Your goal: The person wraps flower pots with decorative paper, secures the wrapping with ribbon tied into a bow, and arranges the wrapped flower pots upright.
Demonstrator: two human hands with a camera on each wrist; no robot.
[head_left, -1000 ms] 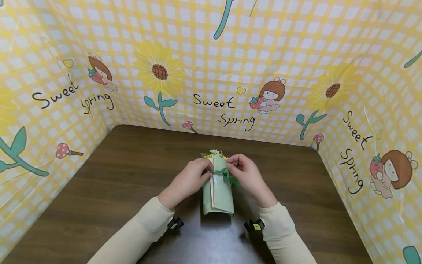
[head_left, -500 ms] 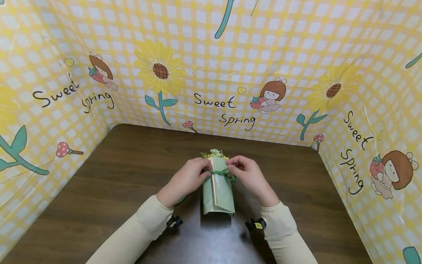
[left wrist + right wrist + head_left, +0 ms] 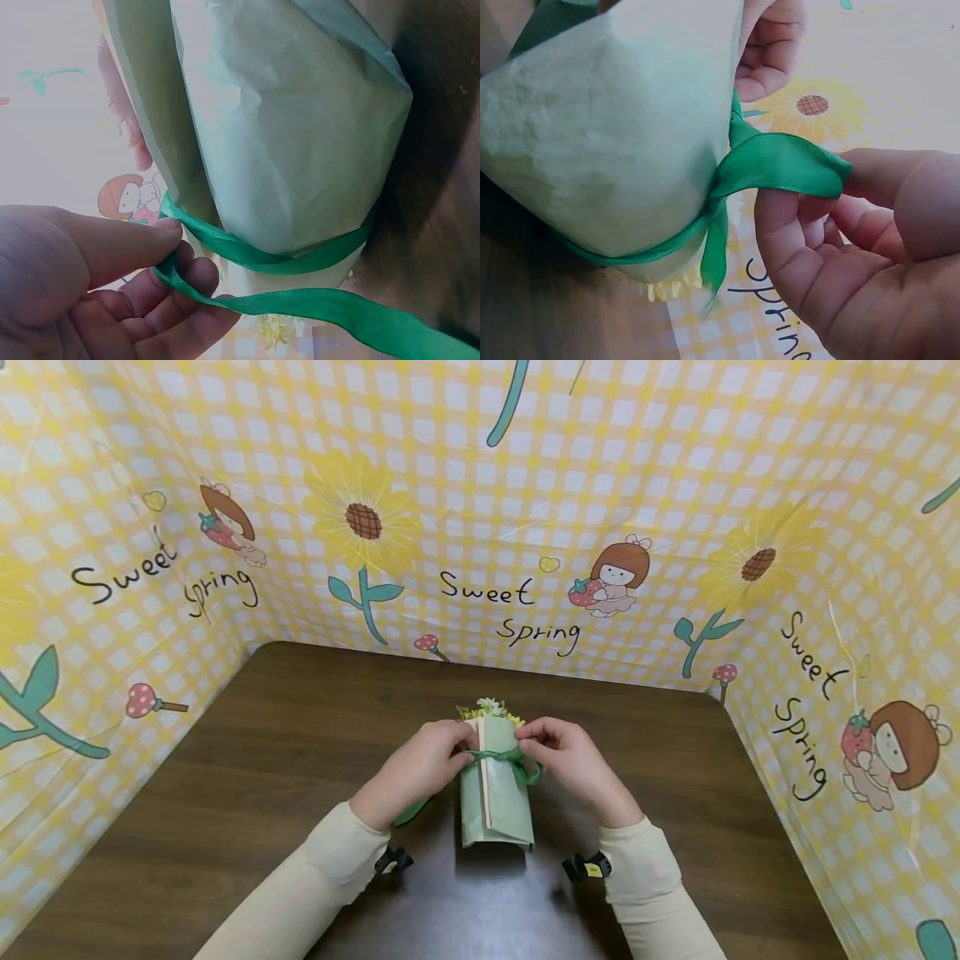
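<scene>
A small bouquet wrapped in pale green paper (image 3: pixel 512 810) lies on the table in the head view, its white and yellow flowers (image 3: pixel 489 708) at the far end. Green ribbon (image 3: pixel 300 262) runs around the wrapping below the flowers. My left hand (image 3: pixel 418 767) pinches the ribbon between thumb and fingers at the bouquet's left side, and a loose length trails from it in the left wrist view. On the other side my right hand (image 3: pixel 579 770) pinches a ribbon loop (image 3: pixel 780 165), below which a short cut tail (image 3: pixel 715 259) hangs.
The dark wooden table (image 3: pixel 300 718) carries the bouquet near its middle. Yellow checked cloth (image 3: pixel 480 527) with printed flowers and figures encloses the back and both sides. A black wrist device (image 3: pixel 587 867) sits at each sleeve cuff.
Both hands have drawn slightly apart, pulling the ribbon. The bunched ribbon at the right now shows as a loop by the right fingers. A green tail has appeared beside the left wrist.
</scene>
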